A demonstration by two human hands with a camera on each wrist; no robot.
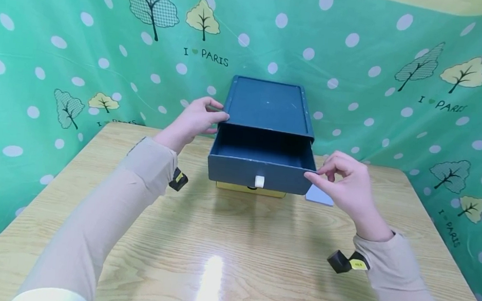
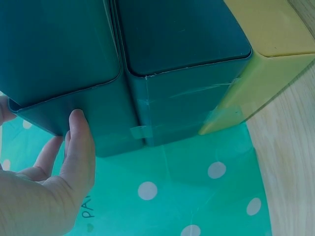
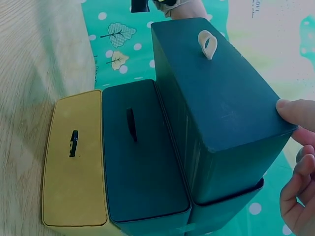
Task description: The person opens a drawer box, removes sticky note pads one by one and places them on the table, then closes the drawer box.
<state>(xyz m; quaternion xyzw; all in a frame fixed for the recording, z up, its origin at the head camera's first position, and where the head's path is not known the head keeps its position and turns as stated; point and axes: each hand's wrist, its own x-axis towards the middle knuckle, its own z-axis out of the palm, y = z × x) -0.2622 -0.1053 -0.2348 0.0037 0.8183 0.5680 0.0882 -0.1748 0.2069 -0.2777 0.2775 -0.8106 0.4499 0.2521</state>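
A person's right grip [image 1: 345,181] pinches the front right corner of a dark blue drawer [image 1: 234,171], which stands partly out of its casing [image 1: 268,105], topping 2 closed units on the worktop [image 1: 254,235]. The left grip [image 1: 195,118] is spread, its fingers [image 2: 78,135] against the casing's left side, thumb at the upper front corner. Inside the drawer, blue walls and floor show; a white loop [image 1: 259,181] marks its front. Below sit a blue unit [image 3: 145,172] and a yellow unit [image 3: 74,191], contents hidden, each with a black loop.
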